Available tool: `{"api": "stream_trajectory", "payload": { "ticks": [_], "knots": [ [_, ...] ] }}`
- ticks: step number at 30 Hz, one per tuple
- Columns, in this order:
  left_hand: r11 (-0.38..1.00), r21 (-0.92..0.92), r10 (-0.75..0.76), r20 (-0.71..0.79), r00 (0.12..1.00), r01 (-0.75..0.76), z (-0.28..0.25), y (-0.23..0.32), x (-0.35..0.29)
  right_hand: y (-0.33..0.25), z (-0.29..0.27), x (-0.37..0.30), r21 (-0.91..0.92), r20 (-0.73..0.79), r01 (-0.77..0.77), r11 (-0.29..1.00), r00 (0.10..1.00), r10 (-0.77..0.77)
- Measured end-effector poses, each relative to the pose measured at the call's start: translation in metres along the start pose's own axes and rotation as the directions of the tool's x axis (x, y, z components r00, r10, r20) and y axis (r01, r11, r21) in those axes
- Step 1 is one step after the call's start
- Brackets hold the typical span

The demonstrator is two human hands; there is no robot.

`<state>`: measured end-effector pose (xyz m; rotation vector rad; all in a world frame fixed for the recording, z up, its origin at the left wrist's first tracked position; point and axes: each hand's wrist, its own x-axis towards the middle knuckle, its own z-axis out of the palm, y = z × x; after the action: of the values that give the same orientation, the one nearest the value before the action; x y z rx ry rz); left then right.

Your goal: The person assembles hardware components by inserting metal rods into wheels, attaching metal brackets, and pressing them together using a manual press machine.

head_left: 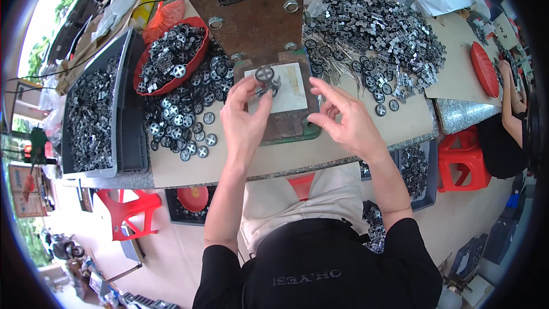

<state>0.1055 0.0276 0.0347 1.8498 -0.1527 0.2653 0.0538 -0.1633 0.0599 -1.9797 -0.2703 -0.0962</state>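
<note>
My left hand (243, 117) is closed, with thumb and fingertips pinching a small wheel assembly (265, 74). The assembly has a black rim and a grey cross of spokes, with another dark part below that the fingers partly hide. It is held over a white plate (291, 88) on the green-edged base of a press (251, 23). To the right of that base, my right hand (346, 117) is open, thumb and forefinger apart and nothing visible between them; its other fingers are curled.
Loose wheels (177, 117) and a red bowl (171, 77) of parts lie left, beside a grey bin (128, 137). Right of the press are thin metal pins (343, 68) and heaped metallic pieces (377, 28). Another person's arm (506, 100) shows far right, near a red tray (484, 68).
</note>
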Motion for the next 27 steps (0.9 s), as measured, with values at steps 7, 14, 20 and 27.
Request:
{"api": "stream_trajectory", "payload": {
  "ticks": [7,14,20,27],
  "knots": [
    [0.975,0.204,0.096,-0.034,0.995,-0.087,0.006,-0.014,0.008,0.009,-0.032,-0.006,-0.086,-0.065,-0.057,0.995,0.997,0.051],
    [0.973,0.220,0.093,-0.065,0.994,-0.077,0.012,-0.027,0.014,-0.040,-0.095,0.033,-0.270,-0.202,0.163,0.949,0.954,-0.222],
    [0.945,0.277,0.199,-0.068,0.978,-0.173,0.004,-0.025,0.009,-0.129,-0.151,0.090,-0.310,-0.278,0.381,0.871,0.840,-0.466],
    [0.951,0.264,0.174,-0.033,0.984,-0.159,0.009,-0.016,0.003,-0.245,-0.200,0.206,-0.716,-0.301,0.483,0.504,0.437,-0.848]
  ]
}}
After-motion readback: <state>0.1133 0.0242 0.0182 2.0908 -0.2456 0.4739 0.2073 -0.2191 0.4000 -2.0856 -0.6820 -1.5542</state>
